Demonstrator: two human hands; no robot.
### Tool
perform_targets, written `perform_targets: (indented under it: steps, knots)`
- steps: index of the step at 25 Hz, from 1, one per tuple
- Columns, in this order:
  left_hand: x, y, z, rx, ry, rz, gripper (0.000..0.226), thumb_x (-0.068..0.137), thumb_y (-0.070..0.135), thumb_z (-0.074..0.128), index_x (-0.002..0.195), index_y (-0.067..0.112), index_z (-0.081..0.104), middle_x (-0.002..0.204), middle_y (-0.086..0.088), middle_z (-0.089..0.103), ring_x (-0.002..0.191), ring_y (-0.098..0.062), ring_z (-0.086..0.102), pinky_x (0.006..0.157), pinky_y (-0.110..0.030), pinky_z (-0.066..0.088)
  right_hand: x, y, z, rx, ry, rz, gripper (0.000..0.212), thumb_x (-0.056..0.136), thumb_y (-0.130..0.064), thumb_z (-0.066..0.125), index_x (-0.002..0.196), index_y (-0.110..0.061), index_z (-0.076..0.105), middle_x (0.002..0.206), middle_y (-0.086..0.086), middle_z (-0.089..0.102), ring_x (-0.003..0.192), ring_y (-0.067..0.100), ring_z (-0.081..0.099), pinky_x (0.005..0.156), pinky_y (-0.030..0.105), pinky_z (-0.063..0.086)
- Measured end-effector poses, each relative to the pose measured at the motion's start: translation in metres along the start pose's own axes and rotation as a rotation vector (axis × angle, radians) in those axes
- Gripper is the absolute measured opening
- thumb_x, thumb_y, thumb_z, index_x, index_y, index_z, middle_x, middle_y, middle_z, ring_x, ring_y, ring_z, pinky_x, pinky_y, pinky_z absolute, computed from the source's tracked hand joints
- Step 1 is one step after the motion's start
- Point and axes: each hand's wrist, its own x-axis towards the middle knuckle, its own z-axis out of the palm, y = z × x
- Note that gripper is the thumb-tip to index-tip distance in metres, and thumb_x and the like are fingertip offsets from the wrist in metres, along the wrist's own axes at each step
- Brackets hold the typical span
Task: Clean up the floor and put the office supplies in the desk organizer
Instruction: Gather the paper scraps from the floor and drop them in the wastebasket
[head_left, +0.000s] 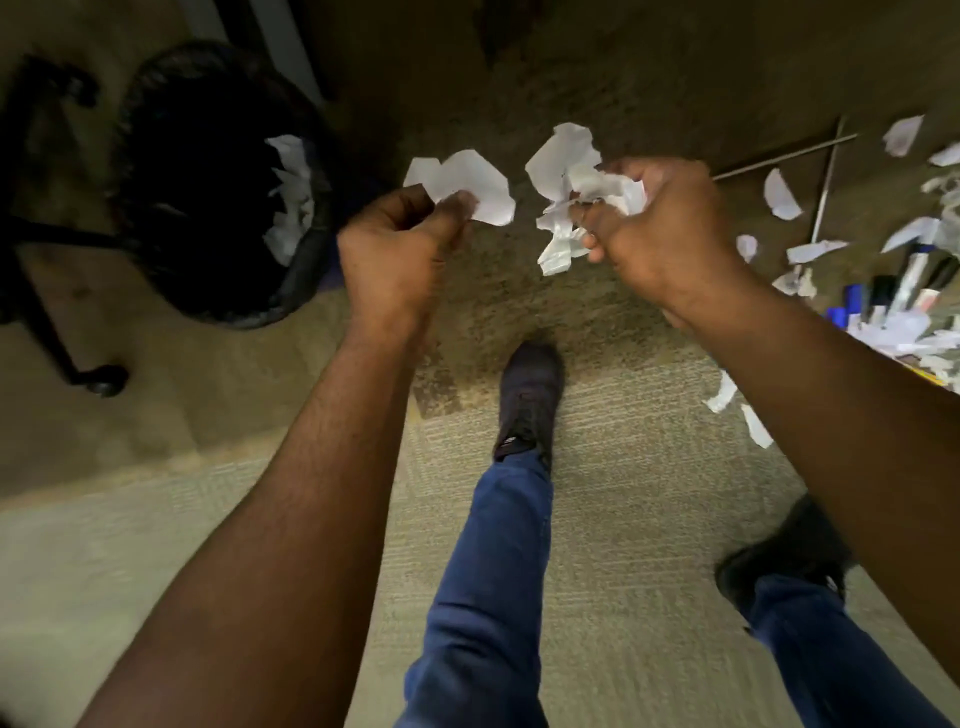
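Observation:
My left hand (400, 249) pinches a torn white paper scrap (467, 184) between thumb and fingers, held above the carpet. My right hand (660, 228) is closed around a crumpled bunch of white paper scraps (569, 192). Both hands are raised side by side over the floor, to the right of a black mesh waste bin (208, 187) that has white paper inside it (291, 197). At the right, more torn paper pieces (782, 195) lie scattered on the carpet, mixed with pens and markers (893, 291) in a pile.
A black office chair base with a caster (98, 382) stands at the left, beside the bin. A thin metal rod (784, 156) lies on the carpet at the upper right. My legs in blue jeans and dark shoes (530, 395) stand on the beige carpet.

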Motion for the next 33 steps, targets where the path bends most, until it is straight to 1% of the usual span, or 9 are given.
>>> perform_targets:
  steps: [3, 11, 17, 19, 21, 23, 25, 30, 33]
  knots:
    - [0.008, 0.004, -0.064, -0.088, 0.171, -0.03, 0.009, 0.077, 0.01, 0.078, 0.077, 0.014, 0.07, 0.073, 0.001, 0.071, 0.073, -0.014, 0.069, 0.067, -0.025, 0.053, -0.004, -0.037, 0.061, -0.064, -0.107, -0.101, 0.016, 0.083, -0.021, 0.071, 0.099, -0.025, 0.068, 0.075, -0.014, 0.064, 0.069, 0.007, 0.064, 0.059, 0.02, 0.05]
    - [0.051, -0.005, -0.182, -0.074, 0.495, -0.059, 0.012, 0.082, 0.006, 0.069, 0.071, 0.009, 0.066, 0.064, -0.002, 0.061, 0.059, -0.012, 0.058, 0.055, -0.021, 0.047, 0.016, -0.113, 0.199, -0.273, -0.296, -0.262, 0.03, 0.09, -0.026, 0.063, 0.119, -0.021, 0.06, 0.077, -0.022, 0.048, 0.077, 0.003, 0.057, 0.07, 0.022, 0.051]
    - [0.115, -0.036, -0.228, 0.4, 0.559, 0.047, 0.015, 0.085, 0.015, 0.056, 0.071, 0.02, 0.056, 0.077, -0.008, 0.064, 0.072, -0.017, 0.064, 0.062, -0.027, 0.049, 0.049, -0.116, 0.282, -0.443, -0.345, -0.527, 0.034, 0.097, -0.029, 0.05, 0.127, -0.012, 0.052, 0.124, 0.004, 0.057, 0.118, 0.016, 0.053, 0.084, 0.017, 0.039]
    - [0.129, -0.045, -0.235, 0.586, 0.506, 0.099, 0.019, 0.087, 0.014, 0.052, 0.072, 0.024, 0.055, 0.083, -0.003, 0.061, 0.077, -0.011, 0.059, 0.065, -0.018, 0.04, 0.063, -0.11, 0.304, -0.564, -0.353, -0.551, 0.037, 0.097, -0.028, 0.051, 0.131, -0.013, 0.049, 0.134, 0.005, 0.053, 0.123, 0.019, 0.05, 0.089, 0.019, 0.038]
    - [0.14, -0.06, -0.239, 0.715, 0.343, 0.098, 0.023, 0.089, 0.011, 0.047, 0.099, 0.018, 0.067, 0.102, -0.005, 0.066, 0.095, -0.013, 0.061, 0.07, -0.011, 0.035, 0.071, -0.105, 0.321, -0.74, -0.447, -0.604, 0.046, 0.095, -0.027, 0.055, 0.137, -0.012, 0.043, 0.138, 0.01, 0.049, 0.125, 0.026, 0.047, 0.095, 0.027, 0.038]
    - [0.145, -0.072, -0.238, 0.803, 0.181, 0.066, 0.038, 0.093, 0.013, 0.045, 0.128, 0.016, 0.058, 0.13, -0.006, 0.06, 0.119, -0.018, 0.056, 0.088, -0.015, 0.038, 0.071, -0.099, 0.33, -0.902, -0.561, -0.653, 0.061, 0.093, -0.03, 0.058, 0.145, -0.013, 0.031, 0.143, 0.015, 0.041, 0.13, 0.032, 0.042, 0.102, 0.037, 0.039]
    - [0.146, -0.076, -0.235, 0.834, 0.128, 0.091, 0.037, 0.096, 0.016, 0.041, 0.13, 0.016, 0.055, 0.138, -0.007, 0.053, 0.125, -0.022, 0.051, 0.096, -0.023, 0.04, 0.069, -0.093, 0.332, -0.997, -0.586, -0.723, 0.067, 0.092, -0.033, 0.058, 0.148, -0.016, 0.025, 0.148, 0.014, 0.035, 0.135, 0.033, 0.035, 0.106, 0.044, 0.036]
    - [0.131, -0.078, -0.219, 0.913, 0.109, 0.13, 0.049, 0.104, 0.03, 0.027, 0.15, 0.013, 0.028, 0.16, -0.01, 0.019, 0.148, -0.026, 0.014, 0.12, -0.041, 0.014, 0.052, -0.081, 0.312, -1.006, -0.435, -0.898, 0.058, 0.098, -0.038, 0.042, 0.148, -0.014, 0.026, 0.153, 0.009, 0.028, 0.142, 0.025, 0.025, 0.114, 0.038, 0.025]
    - [0.108, -0.073, -0.199, 0.805, 0.17, 0.199, 0.051, 0.104, 0.033, 0.026, 0.15, 0.011, 0.028, 0.159, -0.009, 0.021, 0.148, -0.023, 0.015, 0.121, -0.037, 0.013, 0.037, -0.066, 0.28, -0.88, -0.299, -0.822, 0.055, 0.099, -0.039, 0.038, 0.147, -0.014, 0.03, 0.154, 0.01, 0.029, 0.144, 0.026, 0.024, 0.116, 0.038, 0.022]
